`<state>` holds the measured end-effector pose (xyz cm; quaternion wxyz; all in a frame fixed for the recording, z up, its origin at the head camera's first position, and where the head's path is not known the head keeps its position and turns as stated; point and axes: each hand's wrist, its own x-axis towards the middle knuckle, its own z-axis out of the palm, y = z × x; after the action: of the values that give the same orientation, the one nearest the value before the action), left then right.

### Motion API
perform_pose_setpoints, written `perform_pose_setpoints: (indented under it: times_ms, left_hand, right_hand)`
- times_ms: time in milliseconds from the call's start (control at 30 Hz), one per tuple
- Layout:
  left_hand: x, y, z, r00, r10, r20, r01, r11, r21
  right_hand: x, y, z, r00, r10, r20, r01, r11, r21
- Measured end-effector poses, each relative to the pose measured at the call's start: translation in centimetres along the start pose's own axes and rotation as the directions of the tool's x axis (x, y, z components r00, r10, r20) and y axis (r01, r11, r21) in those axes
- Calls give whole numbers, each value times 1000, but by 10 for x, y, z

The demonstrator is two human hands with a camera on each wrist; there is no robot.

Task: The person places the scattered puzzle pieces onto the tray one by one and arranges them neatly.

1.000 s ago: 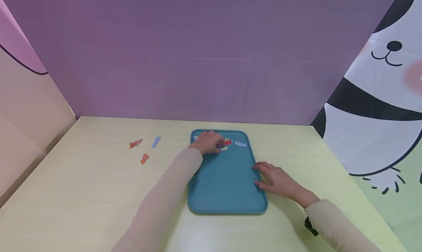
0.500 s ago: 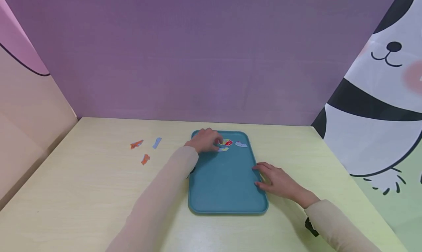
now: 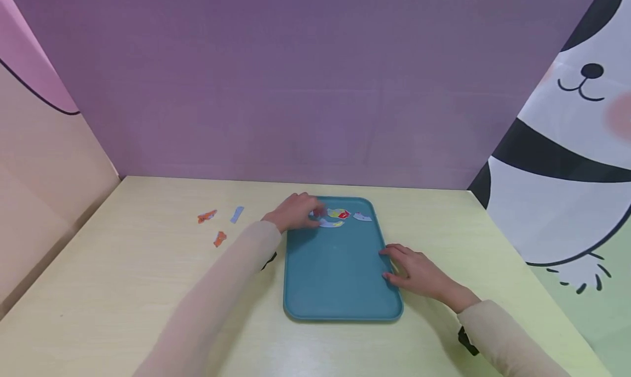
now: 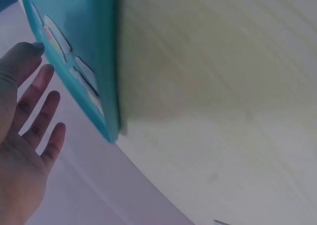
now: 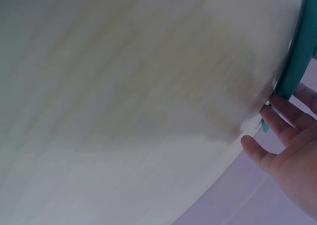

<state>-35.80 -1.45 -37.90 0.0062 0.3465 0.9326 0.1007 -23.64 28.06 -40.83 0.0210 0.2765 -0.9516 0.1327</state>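
Observation:
My left hand (image 3: 296, 211) hovers over the far left corner of the blue-green tray (image 3: 342, 289). The left wrist view shows its fingers spread, with nothing between them. Flat, irregular picture pieces lie in the tray's far end: a yellow and red piece (image 3: 339, 213), a pale blue and yellow piece (image 3: 331, 223) and a whitish piece (image 3: 362, 217). Another piece is partly hidden behind my left fingers in the head view. My right hand (image 3: 419, 273) rests against the tray's right rim, its fingers extended, touching the edge (image 5: 297, 49).
Left of the tray, two orange pieces (image 3: 207, 216) (image 3: 219, 239) and a light blue strip (image 3: 237, 215) lie on the pale wooden table (image 3: 123, 289). A purple panel (image 3: 305, 92) stands along the table's far edge.
My left hand has drawn back leftward from the pieces in the tray, uncovering more of them. My right hand has stayed at the tray's right rim.

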Motion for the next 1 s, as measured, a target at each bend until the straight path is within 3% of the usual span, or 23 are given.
perform_pose_setpoints:
  times_ms: [267, 567, 1000]
  left_hand:
    - [-20, -11, -2, 1000, 21, -6, -21, 1000, -18]
    - [-43, -23, -2, 998, 48, -33, -46, 998, 49]
    - [-81, -45, -5, 993, 73, -96, -70, 997, 28]
  right_hand:
    - [0, 0, 0, 1000, -7, -9, 7, 1000, -4]
    - [1, 0, -1, 1000, -6, 1, 6, 1000, -3]
    - [0, -2, -1, 1000, 11, 4, -11, 1000, 6]
